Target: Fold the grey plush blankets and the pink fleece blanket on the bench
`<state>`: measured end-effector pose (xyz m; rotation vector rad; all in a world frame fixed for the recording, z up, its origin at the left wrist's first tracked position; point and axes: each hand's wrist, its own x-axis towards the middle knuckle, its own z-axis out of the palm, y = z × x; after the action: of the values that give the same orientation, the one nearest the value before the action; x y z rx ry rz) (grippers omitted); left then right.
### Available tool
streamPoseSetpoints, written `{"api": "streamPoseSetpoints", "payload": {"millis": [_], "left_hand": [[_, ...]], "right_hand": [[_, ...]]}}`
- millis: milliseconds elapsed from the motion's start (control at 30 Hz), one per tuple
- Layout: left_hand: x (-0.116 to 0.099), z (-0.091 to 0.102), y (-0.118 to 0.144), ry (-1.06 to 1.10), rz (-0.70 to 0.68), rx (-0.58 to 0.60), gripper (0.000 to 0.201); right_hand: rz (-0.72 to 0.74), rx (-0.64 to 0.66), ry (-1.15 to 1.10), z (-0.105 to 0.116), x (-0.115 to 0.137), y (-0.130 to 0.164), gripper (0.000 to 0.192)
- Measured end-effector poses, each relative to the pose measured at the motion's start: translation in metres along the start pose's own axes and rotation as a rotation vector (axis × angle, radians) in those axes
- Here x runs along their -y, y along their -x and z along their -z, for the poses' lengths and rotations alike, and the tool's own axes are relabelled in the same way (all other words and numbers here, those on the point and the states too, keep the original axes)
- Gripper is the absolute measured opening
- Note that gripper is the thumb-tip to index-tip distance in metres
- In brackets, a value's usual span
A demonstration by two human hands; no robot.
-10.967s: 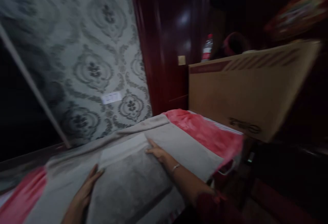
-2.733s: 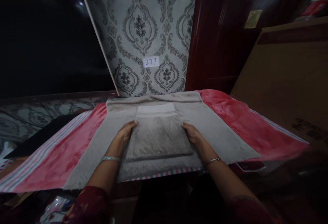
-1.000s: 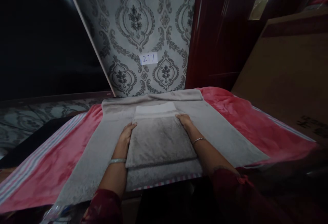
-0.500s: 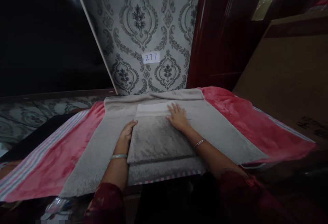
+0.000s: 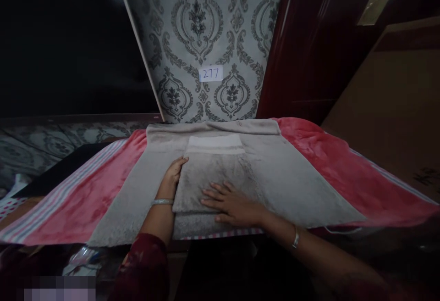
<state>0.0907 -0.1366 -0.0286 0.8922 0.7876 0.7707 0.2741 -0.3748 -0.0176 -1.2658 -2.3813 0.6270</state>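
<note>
Towel (image 5: 215, 172): a grey folded pad is laid in the middle of a larger grey cloth (image 5: 292, 186), its near edge close to the table front, a paler band seen at its far end.
Left hand (image 5: 173, 175): it is set flat against the towel's left edge, fingers extended along the fold, nothing gripped.
Right hand (image 5: 232, 204): it is spread palm down on the near part of the towel, fingers splayed and pointed left, pressed on the pile and closed on nothing.
Handling: the towel is judged soft, limp and light; no shape would be kept if it were lifted by one corner. The layers are likely to slide on one another and the fold to fall open.
Hold: it is best taken along both side edges, or with a flat hand slid beneath the stack, all layers being pinched together.
Blanket (image 5: 103, 191): a pink one with striped borders is spread under the cloth and hangs over the front.
Wallpaper (image 5: 206, 25): a patterned wall is seen just behind the far edge, with a tag (image 5: 210, 73) marked 277 stuck on it.
Box (image 5: 395, 99): a large carton stands to the right, near the blanket.
Door (image 5: 309, 48): dark red wood is seen behind, right of the wallpaper.
Obstacles: nothing lies on the towel but the hands; the wall close behind leaves little room at the far side.
</note>
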Motion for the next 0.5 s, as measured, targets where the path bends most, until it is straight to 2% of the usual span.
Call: {"api": "streamPoseSetpoints", "payload": {"millis": [100, 200, 300, 433, 500], "left_hand": [[-0.001, -0.001, 0.007, -0.016, -0.006, 0.010, 0.041], [-0.001, 0.001, 0.017, -0.036, -0.027, 0.006, 0.048], [0.004, 0.003, 0.027, -0.073, -0.082, -0.032, 0.053], [0.014, 0.006, 0.030, -0.123, -0.189, -0.191, 0.048], [0.017, 0.007, 0.030, -0.127, -0.206, -0.226, 0.046]], "right_hand": [[0.040, -0.031, -0.180, 0.002, 0.006, 0.005, 0.049], [-0.052, -0.233, -0.221, 0.016, -0.012, -0.008, 0.050], [-0.222, -0.350, -0.062, 0.031, -0.041, -0.035, 0.058], [-0.462, -0.352, 0.186, 0.033, -0.070, -0.070, 0.064], [-0.532, -0.351, 0.266, 0.028, -0.076, -0.078, 0.061]]}}
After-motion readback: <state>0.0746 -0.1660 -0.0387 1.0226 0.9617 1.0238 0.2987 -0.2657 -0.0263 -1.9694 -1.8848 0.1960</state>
